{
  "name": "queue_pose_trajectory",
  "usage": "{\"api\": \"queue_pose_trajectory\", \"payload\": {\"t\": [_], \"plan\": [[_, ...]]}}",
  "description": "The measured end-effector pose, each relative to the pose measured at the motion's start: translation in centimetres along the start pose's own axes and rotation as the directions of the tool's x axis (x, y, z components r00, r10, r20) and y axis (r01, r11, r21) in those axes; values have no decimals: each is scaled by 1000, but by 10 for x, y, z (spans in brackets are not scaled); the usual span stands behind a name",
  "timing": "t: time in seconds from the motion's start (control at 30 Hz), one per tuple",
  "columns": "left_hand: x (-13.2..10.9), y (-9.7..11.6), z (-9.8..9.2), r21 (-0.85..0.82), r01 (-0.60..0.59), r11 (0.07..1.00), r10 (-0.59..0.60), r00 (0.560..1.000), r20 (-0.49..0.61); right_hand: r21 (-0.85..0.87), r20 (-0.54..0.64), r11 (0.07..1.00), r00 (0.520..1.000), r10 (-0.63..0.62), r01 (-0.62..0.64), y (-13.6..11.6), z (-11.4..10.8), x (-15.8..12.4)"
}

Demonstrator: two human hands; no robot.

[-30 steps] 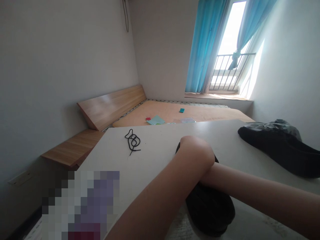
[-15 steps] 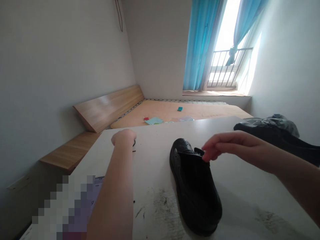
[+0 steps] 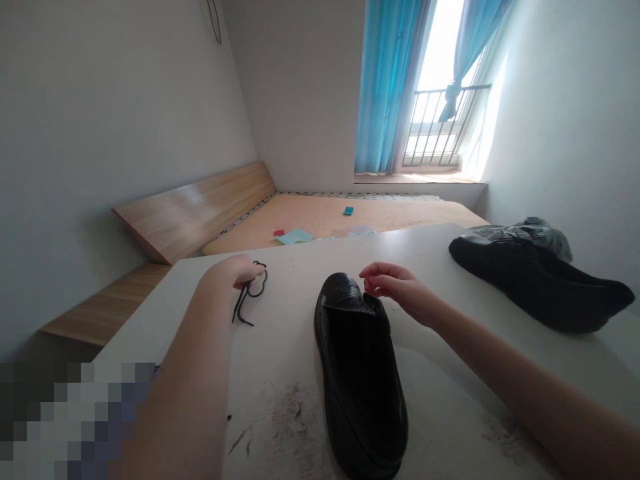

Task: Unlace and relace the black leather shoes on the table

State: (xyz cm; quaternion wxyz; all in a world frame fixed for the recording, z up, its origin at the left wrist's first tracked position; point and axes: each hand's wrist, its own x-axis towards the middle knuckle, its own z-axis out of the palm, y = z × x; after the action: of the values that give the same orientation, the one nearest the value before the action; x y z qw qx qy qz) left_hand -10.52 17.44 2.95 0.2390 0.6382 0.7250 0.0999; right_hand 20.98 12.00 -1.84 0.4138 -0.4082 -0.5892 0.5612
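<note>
A black leather shoe (image 3: 357, 373) lies on the white table (image 3: 450, 413), its toe pointing toward me. My left hand (image 3: 235, 272) is closed on a black shoelace (image 3: 249, 297), whose loops and ends hang from the fingers down to the table left of the shoe. My right hand (image 3: 395, 288) hovers just over the shoe's far end, by its tongue, with the fingers loosely curled and nothing in them.
A second black shoe (image 3: 535, 283) lies at the table's right side with grey plastic (image 3: 530, 233) behind it. Dark smudges mark the table near me. Beyond the table is a bare wooden bed (image 3: 320, 217) with small coloured items, blue curtains and a window.
My left hand went from the shoe to the shoelace and closed on it, lifting part of it. My right hand came off the shoe and now hovers over its far end.
</note>
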Motion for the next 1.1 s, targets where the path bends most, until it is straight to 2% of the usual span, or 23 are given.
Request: {"api": "queue_pose_trajectory", "payload": {"t": [0.1, 0.17, 0.2, 0.27, 0.3, 0.33, 0.37, 0.4, 0.43, 0.5, 0.6, 0.7, 0.73, 0.8, 0.87, 0.9, 0.93, 1.0, 1.1], "plan": [[-27, 30, -19, -195, -160, 968, 165, 986, 11, 29, -26, 999, 999, -42, 42, -5, 0, -5], [-51, 56, -27, -305, -299, 904, 312, 950, -6, 40, -28, 995, 996, -86, 87, -12, 2, -9], [-64, 69, -27, -367, -382, 848, 398, 917, -36, 39, -23, 993, 993, -114, 115, -15, 3, -11], [-87, 95, -22, -546, -585, 599, 654, 751, -89, 16, 1, 980, 980, -198, 198, -20, 7, -15], [-96, 106, -18, -603, -615, 508, 724, 684, -88, 0, 21, 970, 970, -243, 243, -22, 8, -17], [-104, 116, -13, -650, -614, 447, 768, 636, -73, -22, 42, 959, 959, -280, 281, -23, 10, -19], [-109, 123, -8, -684, -604, 409, 800, 598, -50, -47, 59, 951, 951, -304, 307, -24, 11, -20], [-112, 129, -4, -706, -589, 393, 812, 583, -35, -70, 67, 947, 948, -310, 314, -25, 12, -22], [-113, 132, -1, -718, -579, 387, 809, 587, -38, -87, 67, 949, 952, -297, 302, -26, 12, -23], [-111, 132, 1, -714, -579, 393, 757, 645, -107, -107, 53, 960, 965, -255, 260, -27, 10, -23], [-100, 122, -6, -675, -587, 447, 592, 759, -269, -67, 10, 977, 979, -205, 205, -28, 1, -22], [-87, 109, -18, -671, -576, 468, 393, 815, -426, 6, -23, 985, 985, -172, 173, -31, -11, -19], [-83, 106, -23, -695, -578, 428, 309, 816, -488, 28, -16, 987, 987, -157, 158, -32, -15, -19], [-78, 98, -34, -764, -587, 267, 104, 806, -583, 72, 10, 990, 993, -119, 118, -34, -21, -17], [-75, 87, -46, -793, -607, 55, -110, 786, -609, 127, 22, 990, 997, -70, 66, -35, -29, -14], [-73, 80, -52, -786, -618, -31, -203, 774, -600, 160, 17, 986, 999, -38, 35, -36, -34, -12], [-72, 72, -58, -769, -635, -78, -279, 754, -595, 197, 6, 980, 1000, -3, 2, -36, -40, -11], [-71, 52, -68, -751, -654, -90, -387, 718, -578, 274, -26, 960, 998, 61, -52, -37, -53, -8], [-70, 22, -79, -726, -687, -28, -480, 647, -593, 383, -93, 923, 992, 84, -42, -40, -75, -7]]}}
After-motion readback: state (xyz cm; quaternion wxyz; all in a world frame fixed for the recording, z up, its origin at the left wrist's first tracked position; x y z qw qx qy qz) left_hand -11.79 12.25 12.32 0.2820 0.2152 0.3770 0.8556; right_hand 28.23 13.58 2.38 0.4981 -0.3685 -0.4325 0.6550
